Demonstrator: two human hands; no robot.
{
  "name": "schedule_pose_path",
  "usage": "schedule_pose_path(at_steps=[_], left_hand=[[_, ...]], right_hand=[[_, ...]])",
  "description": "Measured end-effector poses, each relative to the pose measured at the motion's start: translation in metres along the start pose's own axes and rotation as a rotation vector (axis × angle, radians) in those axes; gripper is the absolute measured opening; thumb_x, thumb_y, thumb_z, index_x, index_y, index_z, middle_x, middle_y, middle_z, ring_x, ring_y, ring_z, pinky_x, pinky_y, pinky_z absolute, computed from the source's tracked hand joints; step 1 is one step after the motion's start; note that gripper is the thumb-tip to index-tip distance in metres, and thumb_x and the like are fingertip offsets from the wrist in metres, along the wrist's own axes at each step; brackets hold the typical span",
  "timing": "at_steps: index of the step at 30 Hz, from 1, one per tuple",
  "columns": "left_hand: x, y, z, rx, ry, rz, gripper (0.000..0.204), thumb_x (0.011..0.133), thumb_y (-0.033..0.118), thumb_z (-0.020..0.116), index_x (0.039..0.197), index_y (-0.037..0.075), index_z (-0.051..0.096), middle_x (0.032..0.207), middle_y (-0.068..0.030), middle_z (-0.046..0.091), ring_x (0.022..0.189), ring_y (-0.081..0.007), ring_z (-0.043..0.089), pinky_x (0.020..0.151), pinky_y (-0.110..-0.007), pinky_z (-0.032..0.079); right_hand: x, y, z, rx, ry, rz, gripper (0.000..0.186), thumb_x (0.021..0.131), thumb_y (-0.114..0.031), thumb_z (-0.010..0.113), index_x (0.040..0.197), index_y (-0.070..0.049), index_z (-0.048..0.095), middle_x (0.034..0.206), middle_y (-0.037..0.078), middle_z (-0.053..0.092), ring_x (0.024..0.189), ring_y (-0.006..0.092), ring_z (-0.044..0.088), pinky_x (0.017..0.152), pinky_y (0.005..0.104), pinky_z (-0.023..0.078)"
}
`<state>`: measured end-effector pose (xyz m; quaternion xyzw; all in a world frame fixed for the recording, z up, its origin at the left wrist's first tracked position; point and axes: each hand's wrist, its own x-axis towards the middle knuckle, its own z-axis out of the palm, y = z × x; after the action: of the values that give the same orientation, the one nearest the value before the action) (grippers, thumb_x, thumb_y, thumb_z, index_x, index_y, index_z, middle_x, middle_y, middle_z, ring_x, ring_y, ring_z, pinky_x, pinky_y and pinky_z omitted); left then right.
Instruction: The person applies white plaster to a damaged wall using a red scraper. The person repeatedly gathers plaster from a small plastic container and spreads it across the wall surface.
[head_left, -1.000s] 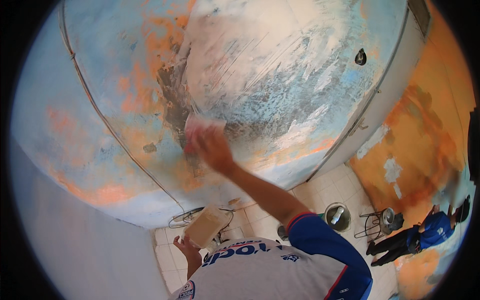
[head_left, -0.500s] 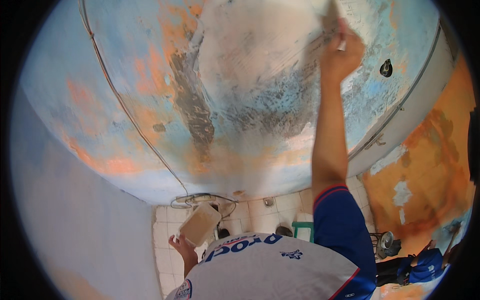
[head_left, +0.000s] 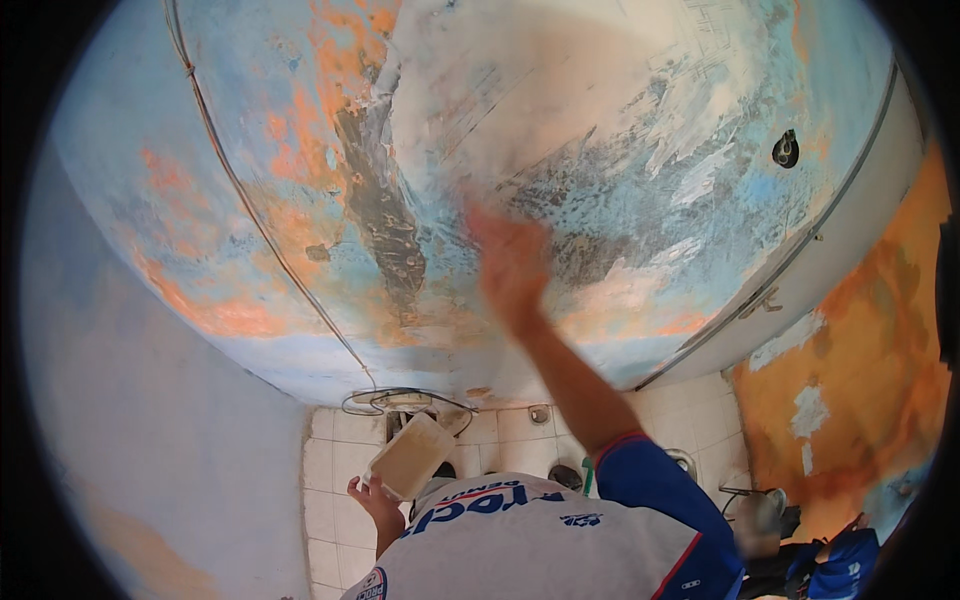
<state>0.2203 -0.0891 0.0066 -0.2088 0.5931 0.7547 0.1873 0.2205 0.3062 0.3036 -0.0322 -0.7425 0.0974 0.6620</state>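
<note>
My left hand (head_left: 378, 505) grips the lower edge of a pale rectangular plastic tub (head_left: 412, 457), which is tilted low in front of my body. Its inside looks beige and smeared. Higher up, my right hand (head_left: 513, 262) is blurred by motion, closed close to the wall, left of a dark, scraped area. Its putty knife barely shows in the blur; the earlier picture shows the blade more plainly. Above the hand spreads a broad whitish plaster patch (head_left: 560, 70) on the blue and orange, worn wall (head_left: 270, 210).
A cable (head_left: 235, 190) runs down the wall at left to dark looped wires (head_left: 440, 397) at floor level. A black wall fitting (head_left: 786, 150) sits at right. White tiles (head_left: 340, 460) cover the floor. Part of a green stool (head_left: 588, 477) shows. Another person (head_left: 845, 565) is at lower right.
My right hand has swept down and left across the wall, from the upper right of the plaster patch to below it. The left hand and tub have shifted slightly right and down.
</note>
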Motion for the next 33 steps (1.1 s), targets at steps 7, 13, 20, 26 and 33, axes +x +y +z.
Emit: schedule_pose_path(at_steps=[7, 13, 20, 26, 33], left_hand=[[-0.008, 0.000, 0.008, 0.024, 0.008, 0.042, 0.060, 0.092, 0.027, 0.067, 0.135, 0.020, 0.027, 0.136, -0.0121, 0.040, 0.119, -0.0319, 0.048, 0.081, -0.051, 0.052], [0.001, -0.004, 0.025, -0.004, -0.036, 0.070, 0.057, 0.093, 0.026, 0.066, 0.135, 0.022, 0.027, 0.136, -0.0114, 0.041, 0.119, -0.0320, 0.047, 0.078, -0.053, 0.052], [-0.007, -0.014, 0.027, -0.006, 0.017, 0.010, 0.060, 0.091, 0.029, 0.067, 0.136, 0.022, 0.027, 0.136, -0.0123, 0.041, 0.119, -0.0332, 0.047, 0.075, -0.054, 0.052], [0.011, -0.011, 0.034, 0.040, -0.079, -0.028, 0.062, 0.090, 0.029, 0.068, 0.136, 0.021, 0.027, 0.137, -0.0180, 0.040, 0.119, -0.0356, 0.049, 0.075, -0.053, 0.054], [0.044, 0.018, 0.053, 0.042, -0.187, 0.115, 0.066, 0.089, 0.029, 0.070, 0.137, 0.018, 0.026, 0.139, -0.0187, 0.039, 0.120, -0.0368, 0.049, 0.078, -0.054, 0.056]], right_hand=[[0.195, 0.044, -0.082, -0.227, 0.356, -0.013, 0.020, 0.100, -0.008, 0.059, 0.115, -0.006, 0.072, 0.096, 0.005, 0.072, 0.081, 0.0160, 0.059, 0.068, 0.0319, 0.047], [-0.067, 0.014, 0.064, 0.204, -0.150, 0.369, 0.030, 0.102, -0.018, 0.057, 0.127, -0.002, 0.059, 0.127, 0.022, 0.049, 0.112, 0.0400, 0.049, 0.094, 0.0522, 0.041], [-0.065, -0.011, 0.007, 0.111, -0.302, 0.033, 0.020, 0.100, -0.006, 0.056, 0.114, -0.001, 0.068, 0.111, 0.012, 0.066, 0.098, 0.0274, 0.060, 0.092, 0.0386, 0.046], [0.216, 0.038, -0.131, -0.542, 0.585, -0.302, 0.021, 0.097, -0.004, 0.059, 0.114, -0.005, 0.071, 0.100, 0.012, 0.069, 0.092, 0.0268, 0.064, 0.078, 0.0355, 0.050], [0.193, 0.055, -0.063, -0.428, 0.066, -0.192, 0.038, 0.089, 0.001, 0.055, 0.124, -0.007, 0.065, 0.096, 0.013, 0.068, 0.089, 0.0311, 0.061, 0.080, 0.0446, 0.048]])
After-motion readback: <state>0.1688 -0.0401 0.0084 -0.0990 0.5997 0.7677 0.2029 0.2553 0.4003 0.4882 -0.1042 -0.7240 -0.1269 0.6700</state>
